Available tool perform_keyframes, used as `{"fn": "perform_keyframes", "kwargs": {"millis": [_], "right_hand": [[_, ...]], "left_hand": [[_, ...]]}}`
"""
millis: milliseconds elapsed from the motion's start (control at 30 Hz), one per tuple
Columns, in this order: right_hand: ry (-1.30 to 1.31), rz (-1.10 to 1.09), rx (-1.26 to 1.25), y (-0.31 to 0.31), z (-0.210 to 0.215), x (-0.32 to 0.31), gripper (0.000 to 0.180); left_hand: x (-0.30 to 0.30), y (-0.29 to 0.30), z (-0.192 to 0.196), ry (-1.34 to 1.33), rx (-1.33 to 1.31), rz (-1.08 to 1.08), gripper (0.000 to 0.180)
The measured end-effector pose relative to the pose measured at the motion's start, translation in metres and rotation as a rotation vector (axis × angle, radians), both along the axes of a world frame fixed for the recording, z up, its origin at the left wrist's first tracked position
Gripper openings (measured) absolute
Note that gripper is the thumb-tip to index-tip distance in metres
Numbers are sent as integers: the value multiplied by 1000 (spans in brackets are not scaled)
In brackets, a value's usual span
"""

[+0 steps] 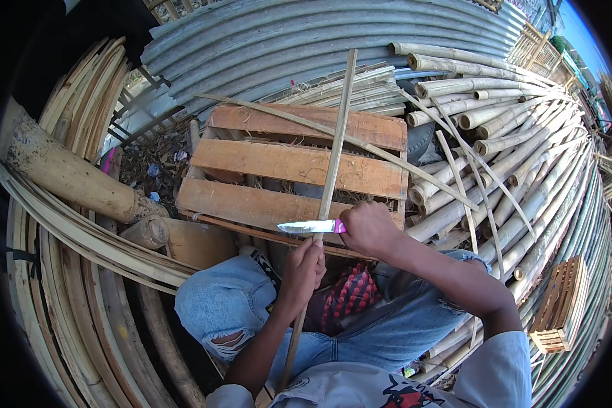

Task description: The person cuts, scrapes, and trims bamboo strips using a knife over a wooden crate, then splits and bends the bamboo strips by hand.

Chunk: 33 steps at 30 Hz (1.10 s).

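Left hand (307, 266): fingers closed round a bamboo strip (332, 166), its near end running back toward the lap, probably for steadiness. Right hand (371, 230): fingers wrapped round the pink handle of a knife (303, 226), blade across the strip just beyond the left hand, apparently leaving those fingers clear. The strip's far length extends above a slatted wooden crate (234, 160); farther off, a corrugated sheet (279, 41).
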State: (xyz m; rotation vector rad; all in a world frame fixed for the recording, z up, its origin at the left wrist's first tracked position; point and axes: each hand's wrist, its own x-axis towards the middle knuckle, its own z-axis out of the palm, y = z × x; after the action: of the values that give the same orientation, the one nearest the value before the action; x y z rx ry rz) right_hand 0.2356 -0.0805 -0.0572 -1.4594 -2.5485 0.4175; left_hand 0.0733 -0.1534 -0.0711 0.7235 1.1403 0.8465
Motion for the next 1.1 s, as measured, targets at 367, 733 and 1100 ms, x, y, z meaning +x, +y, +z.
{"fn": "perform_keyframes", "kwargs": {"millis": [367,733,1100], "right_hand": [[-14,-125,114,46,-2,-33,26],[557,-255,156,61,64,28,32],[319,-91,-69,6,25,5,27]], "left_hand": [[-20,33,3,-202,32,136,22],[-24,15,33,-281,23,5,21],[17,46,27,495,499,-33,24]]}}
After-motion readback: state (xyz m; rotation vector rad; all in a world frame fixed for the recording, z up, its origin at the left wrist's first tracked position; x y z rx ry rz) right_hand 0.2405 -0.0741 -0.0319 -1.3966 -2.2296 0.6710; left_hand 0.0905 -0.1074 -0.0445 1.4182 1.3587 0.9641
